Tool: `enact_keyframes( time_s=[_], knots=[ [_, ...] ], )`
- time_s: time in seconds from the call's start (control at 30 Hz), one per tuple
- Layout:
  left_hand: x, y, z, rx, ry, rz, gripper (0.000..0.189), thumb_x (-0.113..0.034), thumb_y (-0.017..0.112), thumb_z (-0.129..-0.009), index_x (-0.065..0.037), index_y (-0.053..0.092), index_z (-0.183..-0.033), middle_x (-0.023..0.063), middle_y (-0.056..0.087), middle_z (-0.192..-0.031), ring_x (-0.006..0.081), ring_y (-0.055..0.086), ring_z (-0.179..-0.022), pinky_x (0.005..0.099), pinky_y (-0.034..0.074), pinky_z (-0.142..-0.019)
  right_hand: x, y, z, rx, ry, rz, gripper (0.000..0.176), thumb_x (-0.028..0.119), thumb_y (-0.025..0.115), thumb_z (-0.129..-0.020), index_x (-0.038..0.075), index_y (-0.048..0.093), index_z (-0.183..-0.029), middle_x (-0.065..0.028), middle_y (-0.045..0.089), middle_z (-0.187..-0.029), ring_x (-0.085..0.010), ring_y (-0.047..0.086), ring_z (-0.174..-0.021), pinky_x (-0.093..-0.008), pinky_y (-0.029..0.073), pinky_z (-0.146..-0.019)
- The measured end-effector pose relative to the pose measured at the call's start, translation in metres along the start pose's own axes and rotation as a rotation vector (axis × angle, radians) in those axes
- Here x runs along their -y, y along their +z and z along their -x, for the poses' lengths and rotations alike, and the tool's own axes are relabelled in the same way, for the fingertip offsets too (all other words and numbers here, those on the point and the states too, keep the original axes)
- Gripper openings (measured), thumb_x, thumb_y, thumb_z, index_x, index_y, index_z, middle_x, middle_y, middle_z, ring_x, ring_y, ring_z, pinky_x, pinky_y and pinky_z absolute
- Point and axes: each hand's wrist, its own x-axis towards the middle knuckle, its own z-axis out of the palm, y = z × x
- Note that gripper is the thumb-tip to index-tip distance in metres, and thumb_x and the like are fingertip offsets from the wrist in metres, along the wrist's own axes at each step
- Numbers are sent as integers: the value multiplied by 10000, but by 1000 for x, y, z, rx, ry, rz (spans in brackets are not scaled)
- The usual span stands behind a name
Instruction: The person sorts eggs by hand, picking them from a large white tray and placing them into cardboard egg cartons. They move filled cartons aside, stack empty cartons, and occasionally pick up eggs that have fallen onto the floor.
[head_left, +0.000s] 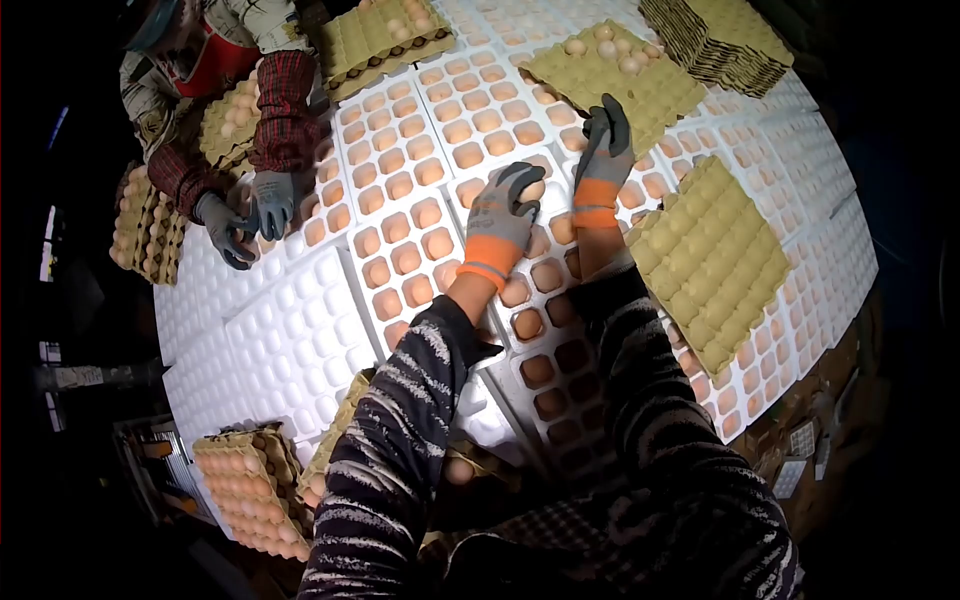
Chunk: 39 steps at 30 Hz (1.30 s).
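Note:
My left hand, in a grey and orange glove, has its fingers curled round an egg above the white foam trays. To its right, my right hand, gloved alike, is raised beside a pulp tray that bears several eggs at its far end. The right fingers point up and lie close together; whether they hold anything is hidden. Foam trays filled with brown eggs lie about both hands. An empty-looking pulp tray rests on the foam trays, right of my right forearm.
Across at the upper left, a co-worker's gloved hands are over a foam tray. Stacked pulp trays with eggs stand at the lower left. More stacked pulp trays are at the upper right. A foam tray with bare cups lies left of my arms.

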Motion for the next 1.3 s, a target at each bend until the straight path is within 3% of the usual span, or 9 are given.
enact_keyframes(
  time_s=[0.13, 0.33, 0.37, 0.5, 0.73, 0.83, 1.1, 1.23, 1.3],
  knots=[
    [31, 67, -7, 221, 215, -832, 498, -97, 496, -940, -197, 504, -1428, 54, 466, -1532, 266, 398, -1433, 467, 280, -1169, 54, -26, 36, -83, 0, -180, 371, 127, 549, -1025, 8, 565, -1376, -65, 631, -1144, -139, 598, -958, -285, 509, -838],
    [-34, -70, 84, 88, 215, -90, 554, -116, 568, -927, -166, 479, -1472, 160, 519, -1459, 342, 492, -1335, 420, 410, -1094, 112, -101, 117, 335, -56, 332, 322, 101, 626, -948, -19, 636, -1246, -105, 661, -1137, -192, 638, -1001, -310, 525, -877],
    [-86, -132, 115, 205, -287, 93, 506, -103, 581, -964, -109, 511, -1465, 122, 595, -1397, 264, 550, -1305, 348, 408, -1102, 123, -107, 133, 493, -95, 325, 317, 74, 653, -923, -10, 646, -1229, -109, 665, -1136, -203, 646, -1007, -317, 528, -881],
    [-60, -254, 251, -96, -362, 74, 506, -50, 613, -959, -42, 522, -1456, 89, 556, -1470, 200, 472, -1390, 364, 355, -1164, 173, -87, 198, 1022, 101, 292, 379, -15, 737, -842, 59, 675, -1208, -112, 676, -1178, -262, 673, -1082, -336, 554, -893],
    [-58, -288, 464, -402, -671, -108, 511, 46, 657, -890, 10, 564, -1391, 109, 621, -1372, 179, 586, -1227, 319, 462, -1058, 209, 1, 288, 1461, -261, 456, 313, 305, 676, -906, 136, 643, -1168, -99, 651, -1103, -297, 658, -943, -411, 534, -786],
    [-56, -281, 508, -388, -835, -431, 510, -230, 772, -847, -140, 639, -1331, 120, 630, -1338, 336, 590, -1219, 408, 473, -1040, 201, 25, 316, 1558, -387, 916, 374, 441, 645, -907, 158, 634, -1151, -122, 609, -1115, -299, 650, -945, -445, 501, -804],
    [3, -255, 520, -351, -574, -696, 522, -258, 761, -834, -105, 619, -1312, 164, 621, -1317, 377, 551, -1228, 439, 420, -1074, 221, -17, 263, 1184, 724, -87, 364, 182, 706, -929, 15, 652, -1248, -75, 687, -1126, -147, 670, -973, -292, 574, -870],
    [-27, -255, 515, -694, -390, -422, 342, -56, 676, -833, -76, 637, -1173, 138, 632, -1112, 364, 597, -1066, 420, 485, -960, 245, -12, 284, 1649, -275, 733, 368, 260, 644, -900, 218, 657, -1265, -49, 615, -1231, -256, 651, -1050, -389, 521, -908],
    [-9, -256, 511, -708, -384, -360, 332, -53, 648, -843, -77, 633, -1173, 139, 595, -1146, 358, 592, -1075, 413, 482, -964, 254, -4, 300, 1766, -338, 989, 338, 287, 609, -887, 247, 664, -1219, -68, 612, -1237, -305, 633, -1076, -430, 501, -931]
  ],
)
